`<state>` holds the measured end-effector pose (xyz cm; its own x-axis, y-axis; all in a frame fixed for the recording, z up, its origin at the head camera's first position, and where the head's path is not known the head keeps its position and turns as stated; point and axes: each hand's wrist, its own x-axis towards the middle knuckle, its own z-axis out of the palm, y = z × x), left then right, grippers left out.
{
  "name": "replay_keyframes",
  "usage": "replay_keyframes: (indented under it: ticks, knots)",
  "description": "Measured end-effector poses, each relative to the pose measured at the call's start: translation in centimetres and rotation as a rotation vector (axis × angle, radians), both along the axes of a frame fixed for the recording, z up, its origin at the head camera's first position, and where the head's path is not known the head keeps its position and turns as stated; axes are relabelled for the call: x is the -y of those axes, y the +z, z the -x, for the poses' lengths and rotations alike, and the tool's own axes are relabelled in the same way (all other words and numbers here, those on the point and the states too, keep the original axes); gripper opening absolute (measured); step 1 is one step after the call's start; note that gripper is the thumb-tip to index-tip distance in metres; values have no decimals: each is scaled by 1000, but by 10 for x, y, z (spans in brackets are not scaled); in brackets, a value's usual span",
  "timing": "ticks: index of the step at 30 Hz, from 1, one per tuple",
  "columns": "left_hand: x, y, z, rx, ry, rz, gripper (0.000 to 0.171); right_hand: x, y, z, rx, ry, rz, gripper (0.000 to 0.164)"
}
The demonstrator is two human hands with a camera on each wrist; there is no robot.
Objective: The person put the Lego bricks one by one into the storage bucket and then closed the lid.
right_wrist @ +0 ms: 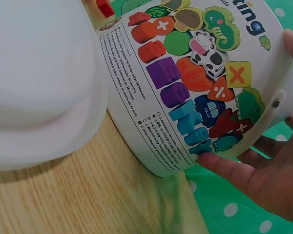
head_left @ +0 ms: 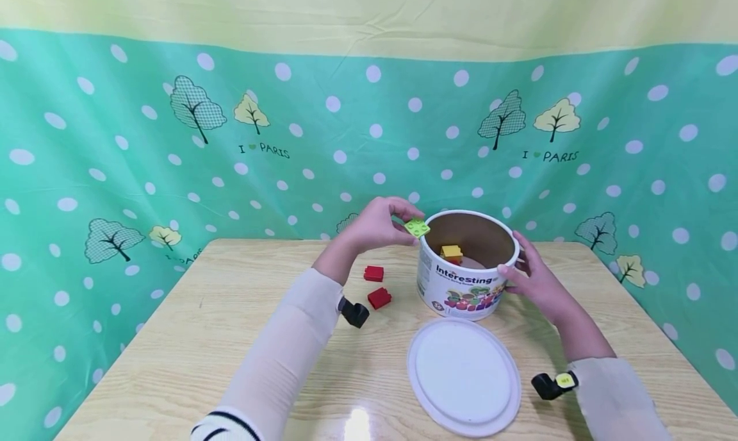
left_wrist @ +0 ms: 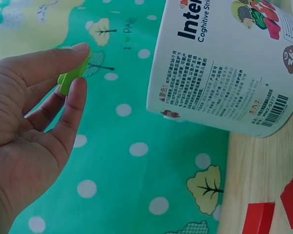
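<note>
My left hand [head_left: 383, 226] pinches a lime-green building block [head_left: 417, 227] between thumb and fingertips, at the left rim of a white bucket [head_left: 461, 298]. In the left wrist view the same block [left_wrist: 74, 77] shows edge-on between the fingers. The bucket stands upright with its top uncovered. Inside it sit a yellow block [head_left: 452, 251] and a red piece partly under it. My right hand [head_left: 533, 277] grips the bucket's right side, thumb towards the front and fingers round the back. In the right wrist view the thumb lies by the white handle [right_wrist: 263, 129].
Two red blocks, one behind [head_left: 373, 274] and one nearer [head_left: 379, 298], lie on the wooden table [head_left: 230, 319] left of the bucket. A round white lid [head_left: 464, 370] lies flat in front of it. A green dotted curtain [head_left: 311, 120] hangs behind the table.
</note>
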<state>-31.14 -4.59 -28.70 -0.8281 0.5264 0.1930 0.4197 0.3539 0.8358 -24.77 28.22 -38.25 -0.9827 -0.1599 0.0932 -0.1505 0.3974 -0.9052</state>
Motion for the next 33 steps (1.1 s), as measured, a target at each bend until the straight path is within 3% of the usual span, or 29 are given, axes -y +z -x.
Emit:
replay_keyframes:
  ticks: [10, 18, 27, 33]
  knots:
    - [-34, 0, 14, -7, 42, 129, 40, 1, -1, -1, -4, 0, -3, 89]
    - [-56, -3, 21, -13, 35, 166, 42, 0, -2, -1, -5, -8, -15, 89]
    - [-77, -12, 23, 5, 81, 69, 38, -1, -2, -2, -3, -2, -12, 89]
    - [-82, -17, 23, 2, 61, -3, 39, -1, -2, -1, -8, 2, -8, 89]
